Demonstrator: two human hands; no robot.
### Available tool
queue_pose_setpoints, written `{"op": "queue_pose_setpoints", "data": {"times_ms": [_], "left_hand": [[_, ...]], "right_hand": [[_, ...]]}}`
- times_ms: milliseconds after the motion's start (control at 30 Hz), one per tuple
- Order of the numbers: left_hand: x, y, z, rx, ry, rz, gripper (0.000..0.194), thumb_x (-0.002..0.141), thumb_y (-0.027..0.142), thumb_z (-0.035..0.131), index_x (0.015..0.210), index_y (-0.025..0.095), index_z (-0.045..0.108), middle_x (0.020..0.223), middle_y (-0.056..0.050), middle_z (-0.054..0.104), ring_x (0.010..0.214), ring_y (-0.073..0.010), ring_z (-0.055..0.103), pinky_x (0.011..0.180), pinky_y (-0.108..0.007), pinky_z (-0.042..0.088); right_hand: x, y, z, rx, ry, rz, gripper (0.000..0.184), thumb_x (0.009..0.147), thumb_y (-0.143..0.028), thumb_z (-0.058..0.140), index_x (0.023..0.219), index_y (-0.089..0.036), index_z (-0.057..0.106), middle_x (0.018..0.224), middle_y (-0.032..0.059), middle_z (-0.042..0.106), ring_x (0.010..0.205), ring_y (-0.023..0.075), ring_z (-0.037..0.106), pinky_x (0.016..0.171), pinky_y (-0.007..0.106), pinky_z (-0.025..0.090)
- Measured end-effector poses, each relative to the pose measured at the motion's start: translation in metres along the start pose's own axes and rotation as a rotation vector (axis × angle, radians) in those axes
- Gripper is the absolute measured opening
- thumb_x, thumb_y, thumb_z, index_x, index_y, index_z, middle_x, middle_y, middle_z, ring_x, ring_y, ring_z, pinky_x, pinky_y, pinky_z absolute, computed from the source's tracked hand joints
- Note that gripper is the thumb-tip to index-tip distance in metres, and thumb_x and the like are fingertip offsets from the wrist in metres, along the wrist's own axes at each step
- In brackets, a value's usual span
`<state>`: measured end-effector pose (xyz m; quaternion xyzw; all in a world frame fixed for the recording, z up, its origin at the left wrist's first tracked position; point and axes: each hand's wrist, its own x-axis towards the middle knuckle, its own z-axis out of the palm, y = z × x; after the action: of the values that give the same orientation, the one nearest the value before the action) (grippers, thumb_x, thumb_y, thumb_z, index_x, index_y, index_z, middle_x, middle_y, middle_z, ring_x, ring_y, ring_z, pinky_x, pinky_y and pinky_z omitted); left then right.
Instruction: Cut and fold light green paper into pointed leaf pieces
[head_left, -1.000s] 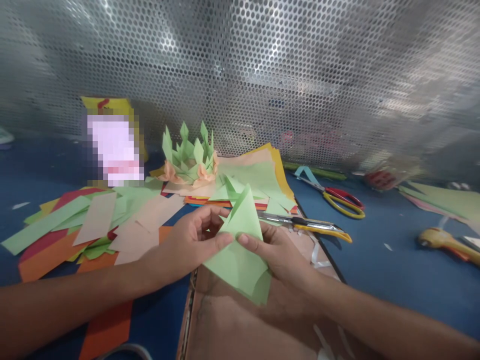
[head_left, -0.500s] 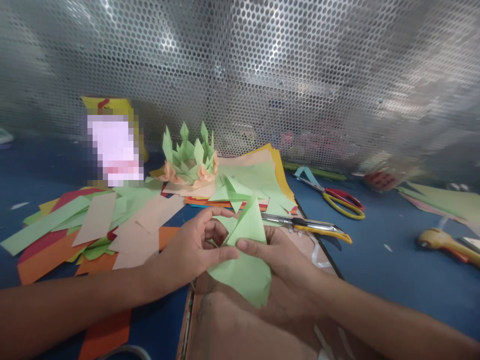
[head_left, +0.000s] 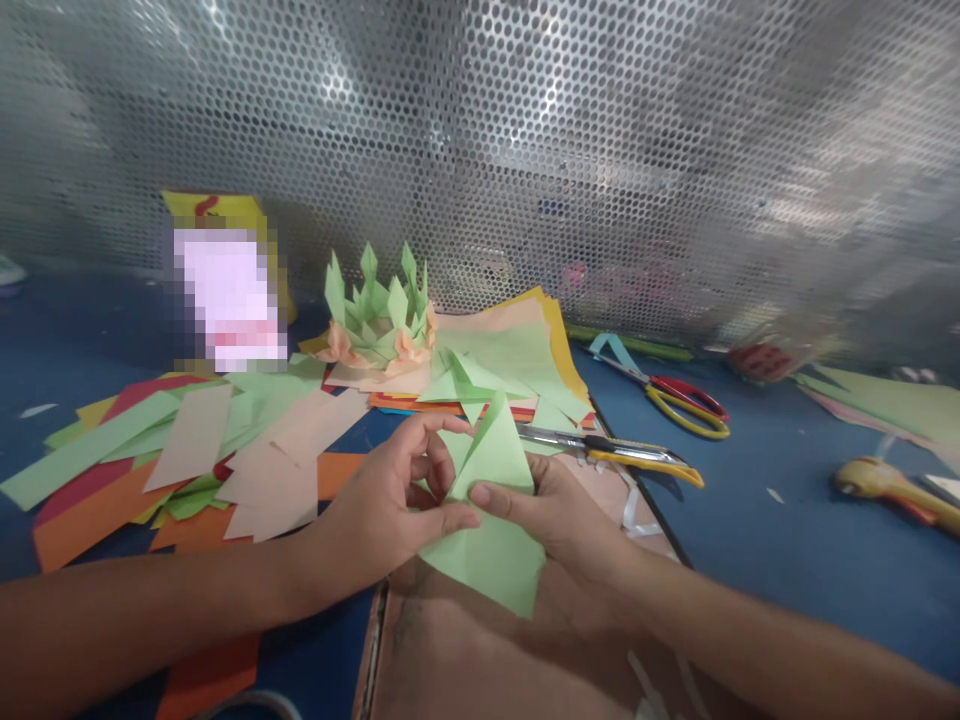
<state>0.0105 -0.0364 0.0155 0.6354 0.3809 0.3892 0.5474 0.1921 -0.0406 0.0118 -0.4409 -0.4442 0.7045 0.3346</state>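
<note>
Between my two hands is a piece of light green paper (head_left: 491, 555), partly folded, with a pointed top. My left hand (head_left: 409, 490) pinches its left side, thumb in front and fingers curled behind. My right hand (head_left: 555, 510) grips the right side, its thumb pressing on the front and the other fingers hidden behind. The paper is held above a brown cardboard sheet (head_left: 450, 660). Just behind it, a box cutter (head_left: 600, 446) with a yellow handle lies near my right hand. Farther back stands a green folded-paper crown-like piece (head_left: 379, 320) with peach paper shapes around its base.
Coloured paper strips (head_left: 112, 440) lie heaped on the left. A stack of paper sheets (head_left: 510, 345) sits at the back centre. Scissors (head_left: 675, 400) and a yellow-handled tool (head_left: 892, 485) lie on the right. A perforated metal panel (head_left: 480, 130) rises behind the blue table (head_left: 772, 560).
The green paper has shifted very slightly, and its tip leans a little more to the left. Both hands keep their grip on it.
</note>
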Motion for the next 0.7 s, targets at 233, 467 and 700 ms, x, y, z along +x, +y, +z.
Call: {"op": "queue_pose_setpoints", "data": {"times_ms": [233, 467, 700], "left_hand": [[-0.0023, 0.0043, 0.0000, 0.031, 0.006, 0.003, 0.037, 0.079, 0.027, 0.063, 0.110, 0.023, 0.043, 0.075, 0.004, 0.044, 0.067, -0.0108, 0.051, 0.055, -0.019, 0.044], [-0.0025, 0.0069, -0.0005, 0.028, 0.006, 0.035, 0.033, 0.079, 0.023, 0.061, 0.108, 0.021, 0.044, 0.072, 0.004, 0.046, 0.068, -0.0113, 0.052, 0.056, -0.021, 0.043], [-0.0027, 0.0054, -0.0017, 0.018, -0.023, 0.056, 0.026, 0.080, 0.019, 0.059, 0.102, 0.019, 0.046, 0.073, 0.005, 0.050, 0.067, -0.0096, 0.052, 0.062, -0.022, 0.044]], "right_hand": [[-0.0019, -0.0012, 0.0011, 0.050, -0.010, -0.020, 0.038, 0.061, -0.037, 0.081, 0.092, -0.019, 0.068, 0.079, 0.0011, 0.069, 0.068, 0.0160, 0.062, 0.067, 0.030, 0.048], [-0.0011, -0.0005, -0.0017, -0.047, -0.021, -0.035, 0.039, 0.066, -0.038, 0.078, 0.099, -0.020, 0.066, 0.088, 0.0029, 0.069, 0.073, 0.0174, 0.062, 0.070, 0.032, 0.048], [-0.0004, 0.0009, -0.0008, -0.064, -0.037, -0.070, 0.039, 0.067, -0.040, 0.077, 0.099, -0.020, 0.067, 0.091, 0.0037, 0.070, 0.079, 0.0189, 0.063, 0.073, 0.032, 0.048]]}}
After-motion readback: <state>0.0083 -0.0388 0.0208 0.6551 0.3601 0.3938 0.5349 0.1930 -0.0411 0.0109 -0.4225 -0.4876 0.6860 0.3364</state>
